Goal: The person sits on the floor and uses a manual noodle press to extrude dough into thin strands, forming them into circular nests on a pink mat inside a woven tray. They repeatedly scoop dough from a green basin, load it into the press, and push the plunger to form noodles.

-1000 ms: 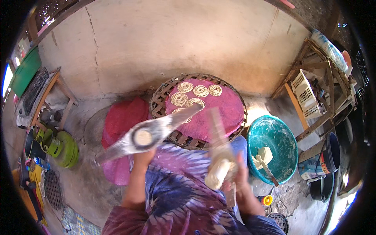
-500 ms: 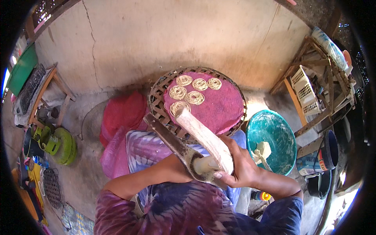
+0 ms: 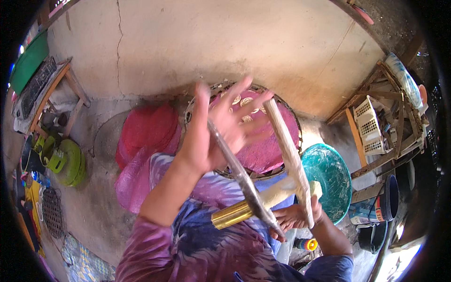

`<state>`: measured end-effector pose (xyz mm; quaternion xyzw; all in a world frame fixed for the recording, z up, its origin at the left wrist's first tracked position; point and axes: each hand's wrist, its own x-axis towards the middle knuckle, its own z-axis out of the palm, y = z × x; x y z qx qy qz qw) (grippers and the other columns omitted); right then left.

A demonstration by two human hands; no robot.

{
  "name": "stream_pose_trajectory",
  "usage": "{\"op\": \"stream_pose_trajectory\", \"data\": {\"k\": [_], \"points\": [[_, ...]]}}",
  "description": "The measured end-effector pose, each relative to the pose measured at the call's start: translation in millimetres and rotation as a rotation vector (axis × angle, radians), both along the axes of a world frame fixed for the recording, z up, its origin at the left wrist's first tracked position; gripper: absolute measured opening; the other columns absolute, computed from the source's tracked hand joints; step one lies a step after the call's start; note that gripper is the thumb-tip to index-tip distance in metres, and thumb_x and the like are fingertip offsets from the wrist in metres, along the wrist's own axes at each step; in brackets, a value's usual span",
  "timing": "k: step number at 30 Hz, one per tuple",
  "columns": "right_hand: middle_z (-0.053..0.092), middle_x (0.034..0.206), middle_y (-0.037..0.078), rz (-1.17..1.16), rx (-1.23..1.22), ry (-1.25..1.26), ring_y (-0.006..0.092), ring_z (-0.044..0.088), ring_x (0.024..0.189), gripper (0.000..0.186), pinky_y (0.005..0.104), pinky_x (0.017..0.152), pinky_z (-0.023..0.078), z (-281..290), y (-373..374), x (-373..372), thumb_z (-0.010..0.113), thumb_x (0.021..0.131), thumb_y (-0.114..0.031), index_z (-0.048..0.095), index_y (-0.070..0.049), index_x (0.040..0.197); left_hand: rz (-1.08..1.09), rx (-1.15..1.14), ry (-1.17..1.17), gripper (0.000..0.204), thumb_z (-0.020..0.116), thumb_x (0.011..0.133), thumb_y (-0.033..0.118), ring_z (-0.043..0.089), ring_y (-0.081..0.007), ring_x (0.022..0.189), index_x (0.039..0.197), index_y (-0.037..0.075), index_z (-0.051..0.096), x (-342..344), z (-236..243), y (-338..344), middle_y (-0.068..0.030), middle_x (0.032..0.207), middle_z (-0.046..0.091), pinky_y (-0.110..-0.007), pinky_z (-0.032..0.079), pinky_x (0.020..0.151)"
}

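Gripping the press (image 3: 244, 182) at its near end, the right hand (image 3: 298, 216) apparently bears it alone so the left hand (image 3: 230, 129) is free, spread open, woven tray (image 3: 299, 127) beyond.

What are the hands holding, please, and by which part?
The right hand holds the press near its bars' lower ends; the open left hand holds nothing.

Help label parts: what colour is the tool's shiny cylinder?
The shiny cylinder is gold, clearest in the head view.
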<state>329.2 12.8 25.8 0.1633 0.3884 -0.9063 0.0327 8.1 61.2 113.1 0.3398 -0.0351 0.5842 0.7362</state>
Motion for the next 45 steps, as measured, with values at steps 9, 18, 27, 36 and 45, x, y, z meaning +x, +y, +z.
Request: {"op": "stream_pose_trajectory", "data": {"k": [9,18,27,36,45], "points": [[0.053,0.118,0.036,-0.269,0.197,-0.207,0.0457,0.058,0.104,0.117,0.0522,0.091,0.045,87,96,-6,0.036,0.071,-0.089,0.026,-0.001,0.146,-0.117,-0.040,-0.176,0.071,0.032,0.095,0.059,0.054,-0.0343,0.117,0.127,-0.003,0.045,21,-9,166,-0.0230,0.124,0.055,-0.044,0.044,0.092],[0.062,0.106,0.027,-0.240,0.479,-0.633,0.0346,0.067,0.085,0.093,0.0382,0.072,0.054,121,131,-36,0.035,0.086,-0.077,0.043,0.002,0.134,-0.107,-0.045,-0.529,0.062,0.034,0.094,0.056,0.054,-0.0279,0.110,0.115,0.001,0.053,8,-110,211,-0.0140,0.115,0.058,-0.043,0.046,0.091],[0.065,0.084,0.016,-0.382,0.668,-0.730,0.0228,0.065,0.068,0.070,0.0337,0.061,0.053,146,96,-59,0.039,0.093,-0.065,0.051,-0.004,0.126,0.093,-0.135,-0.481,0.065,0.021,0.096,0.060,0.055,-0.0280,0.095,0.097,0.003,0.051,-15,-58,179,-0.0108,0.100,0.056,-0.037,0.047,0.065],[0.063,0.072,0.009,-0.317,0.785,-0.700,0.0160,0.058,0.055,0.068,0.0287,0.049,0.044,137,101,-63,0.036,0.095,-0.063,0.063,0.000,0.098,0.108,-0.095,-0.467,0.064,0.024,0.096,0.059,0.055,-0.0293,0.092,0.090,0.004,0.056,-18,-45,186,-0.0106,0.093,0.058,-0.040,0.048,0.075],[0.065,0.077,0.011,-0.402,0.753,-0.752,0.0189,0.065,0.064,0.070,0.0287,0.049,0.049,124,93,-34,0.038,0.093,-0.065,0.062,0.000,0.103,-0.005,-0.137,-0.483,0.063,0.033,0.095,0.057,0.059,-0.0288,0.090,0.089,0.000,0.060,16,-83,193,-0.0103,0.089,0.062,-0.042,0.050,0.079]]}}
